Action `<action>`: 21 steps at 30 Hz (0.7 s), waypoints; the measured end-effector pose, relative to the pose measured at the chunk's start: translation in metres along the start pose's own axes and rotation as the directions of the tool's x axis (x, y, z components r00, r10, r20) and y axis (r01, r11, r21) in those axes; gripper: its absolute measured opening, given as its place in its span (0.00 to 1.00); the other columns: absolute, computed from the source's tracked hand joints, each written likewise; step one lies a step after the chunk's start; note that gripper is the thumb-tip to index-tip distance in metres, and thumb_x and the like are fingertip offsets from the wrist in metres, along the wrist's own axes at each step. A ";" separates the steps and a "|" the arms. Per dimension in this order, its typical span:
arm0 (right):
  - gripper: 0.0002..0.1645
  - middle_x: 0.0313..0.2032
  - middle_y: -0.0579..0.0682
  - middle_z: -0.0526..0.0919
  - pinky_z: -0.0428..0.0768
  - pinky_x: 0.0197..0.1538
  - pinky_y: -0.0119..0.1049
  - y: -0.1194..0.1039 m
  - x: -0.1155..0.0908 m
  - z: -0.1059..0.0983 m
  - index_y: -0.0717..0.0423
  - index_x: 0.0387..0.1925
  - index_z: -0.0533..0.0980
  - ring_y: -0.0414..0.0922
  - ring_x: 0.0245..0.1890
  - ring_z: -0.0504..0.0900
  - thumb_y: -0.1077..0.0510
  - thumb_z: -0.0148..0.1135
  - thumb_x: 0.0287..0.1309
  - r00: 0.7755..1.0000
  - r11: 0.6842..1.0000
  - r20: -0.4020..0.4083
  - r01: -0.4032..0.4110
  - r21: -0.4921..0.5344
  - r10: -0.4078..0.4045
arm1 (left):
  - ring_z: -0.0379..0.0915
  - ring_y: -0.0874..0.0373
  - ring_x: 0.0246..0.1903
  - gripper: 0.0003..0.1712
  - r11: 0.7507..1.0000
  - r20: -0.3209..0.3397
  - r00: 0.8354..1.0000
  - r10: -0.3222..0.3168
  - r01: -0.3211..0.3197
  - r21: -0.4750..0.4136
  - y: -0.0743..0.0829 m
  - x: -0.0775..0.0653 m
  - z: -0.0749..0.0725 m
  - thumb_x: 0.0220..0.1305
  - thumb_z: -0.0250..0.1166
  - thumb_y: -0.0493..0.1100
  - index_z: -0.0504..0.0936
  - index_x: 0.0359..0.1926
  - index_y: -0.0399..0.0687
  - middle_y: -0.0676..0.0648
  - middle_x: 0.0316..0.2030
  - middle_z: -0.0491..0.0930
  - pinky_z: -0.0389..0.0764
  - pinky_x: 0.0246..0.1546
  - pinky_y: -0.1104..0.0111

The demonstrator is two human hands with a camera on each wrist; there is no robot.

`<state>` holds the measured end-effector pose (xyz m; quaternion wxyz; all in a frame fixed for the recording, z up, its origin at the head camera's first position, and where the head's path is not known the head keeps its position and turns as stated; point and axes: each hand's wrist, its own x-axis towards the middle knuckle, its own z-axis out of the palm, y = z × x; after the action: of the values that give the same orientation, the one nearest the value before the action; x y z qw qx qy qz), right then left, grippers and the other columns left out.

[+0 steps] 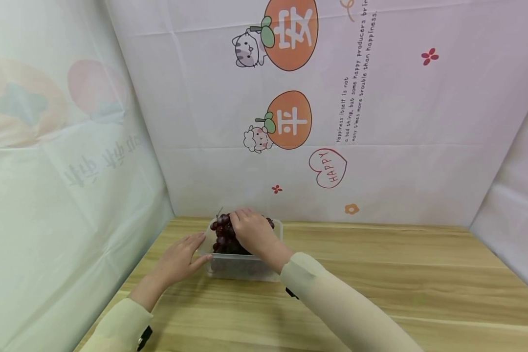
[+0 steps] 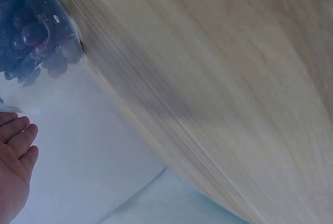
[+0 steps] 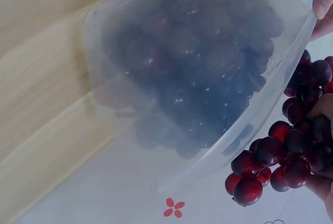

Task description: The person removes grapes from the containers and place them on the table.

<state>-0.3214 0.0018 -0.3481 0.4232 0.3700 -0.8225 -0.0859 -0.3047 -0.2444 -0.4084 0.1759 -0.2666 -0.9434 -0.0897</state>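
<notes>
A clear plastic container [image 1: 242,268] stands near the back left of the table, filled with dark red grapes [image 3: 187,67] that show through its wall. My right hand [image 1: 253,232] reaches over it and grips a bunch of grapes [image 3: 278,156], some of which hang above the rim in the right wrist view. At the container's left front corner, my left hand [image 1: 178,259] rests with fairly straight fingers along the left rim and the thumb at the front rim. In the left wrist view the left fingers [image 2: 18,130] lie right at the rim. The right palm is mostly hidden.
The container stands on a wood-grain table [image 1: 378,274]. White printed cloth [image 1: 405,146] rises behind the table's back edge, close to the container, and a white sheet [image 1: 61,220] hangs along the left side.
</notes>
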 end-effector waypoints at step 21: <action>0.20 0.52 0.58 0.82 0.77 0.59 0.41 0.036 -0.021 0.001 0.64 0.53 0.78 0.50 0.54 0.80 0.68 0.66 0.57 0.966 0.979 -0.180 0.166 -0.120 -0.186 | 0.64 0.36 0.63 0.40 1.000 0.006 1.000 -0.012 0.012 -0.016 0.001 -0.002 -0.002 0.68 0.59 0.59 0.67 0.67 0.31 0.34 0.64 0.68 0.64 0.64 0.46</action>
<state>-0.3342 0.0417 -0.3459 0.5091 0.4255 -0.7368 -0.1300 -0.3022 -0.2445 -0.4075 0.1704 -0.2627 -0.9447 -0.0973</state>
